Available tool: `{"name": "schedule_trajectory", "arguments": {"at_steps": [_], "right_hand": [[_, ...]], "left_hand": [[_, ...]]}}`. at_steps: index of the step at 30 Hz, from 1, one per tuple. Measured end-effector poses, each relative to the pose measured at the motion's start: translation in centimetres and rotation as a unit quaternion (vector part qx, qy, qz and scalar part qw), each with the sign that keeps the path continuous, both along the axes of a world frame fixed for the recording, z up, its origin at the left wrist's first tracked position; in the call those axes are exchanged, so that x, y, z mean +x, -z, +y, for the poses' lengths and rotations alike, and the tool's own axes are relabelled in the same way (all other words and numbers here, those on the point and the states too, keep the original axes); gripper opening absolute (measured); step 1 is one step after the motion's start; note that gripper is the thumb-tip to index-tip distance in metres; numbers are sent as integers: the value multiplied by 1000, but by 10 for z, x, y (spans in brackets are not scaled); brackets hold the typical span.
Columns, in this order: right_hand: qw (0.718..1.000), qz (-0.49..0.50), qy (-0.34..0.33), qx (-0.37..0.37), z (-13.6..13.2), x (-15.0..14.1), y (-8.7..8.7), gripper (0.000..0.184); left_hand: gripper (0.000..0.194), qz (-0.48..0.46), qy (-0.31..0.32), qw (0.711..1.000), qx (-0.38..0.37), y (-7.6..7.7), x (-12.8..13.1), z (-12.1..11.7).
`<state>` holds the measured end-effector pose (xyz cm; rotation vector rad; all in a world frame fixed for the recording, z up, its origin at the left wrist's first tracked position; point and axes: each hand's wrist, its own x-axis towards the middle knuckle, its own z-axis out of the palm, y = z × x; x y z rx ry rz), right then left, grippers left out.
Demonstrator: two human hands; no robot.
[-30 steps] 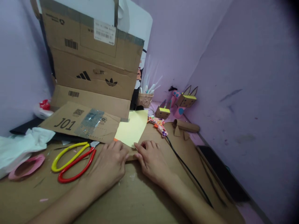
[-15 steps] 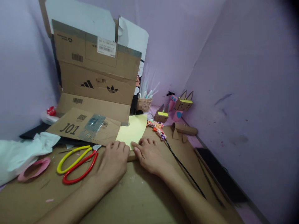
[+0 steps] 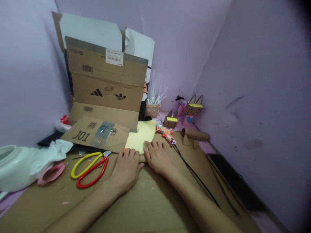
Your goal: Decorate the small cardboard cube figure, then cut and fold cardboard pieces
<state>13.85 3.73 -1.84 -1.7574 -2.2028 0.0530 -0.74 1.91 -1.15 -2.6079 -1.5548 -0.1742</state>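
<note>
Between my hands a short stretch of a brown cardboard piece (image 3: 143, 158) shows, with a rounded front edge. Most of it is hidden under my palms and fingers, so its full shape cannot be made out. My left hand (image 3: 127, 166) lies over its left part, fingers curled over the far side and thumb near the front. Over the right part, my right hand (image 3: 157, 157) presses down with bent fingers. Directly behind them is a sheet of pale yellow paper (image 3: 143, 134), its near edge at my fingertips. A bit of orange peeks out beside my left fingers.
Scissors (image 3: 91, 170) with yellow and red handles lie to the left. A flower-patterned glue gun (image 3: 167, 134) with a black cord is to the right. An opened cardboard box (image 3: 107, 94) stands behind. Cardboard cat heads (image 3: 170, 122), a cardboard tube (image 3: 196, 134) and a white jug (image 3: 17, 168) stand around.
The view has shifted slightly, bringing the white jug into sight. My left thumb now shows at the front of the cardboard piece, and my right fingers and thumb have drawn closer together.
</note>
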Motion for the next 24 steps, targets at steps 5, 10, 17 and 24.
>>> {"name": "schedule_trajectory", "arguments": {"at_steps": [5, 10, 17, 24], "right_hand": [[997, 68, 13, 13, 0, -1, 2, 44], [967, 232, 64, 88, -5, 7, 0, 55], [613, 782, -41, -101, -24, -11, -20, 65], [440, 866, -159, -176, -44, -16, -31, 27]], "left_hand": [[20, -34, -7, 999, -10, 1, 0, -1], [21, -113, -53, 992, -3, -3, -8, 0], [36, -340, -14, 936, -93, -7, -5, -14], [49, -568, 113, 643, -501, -3, 6, -39]]}}
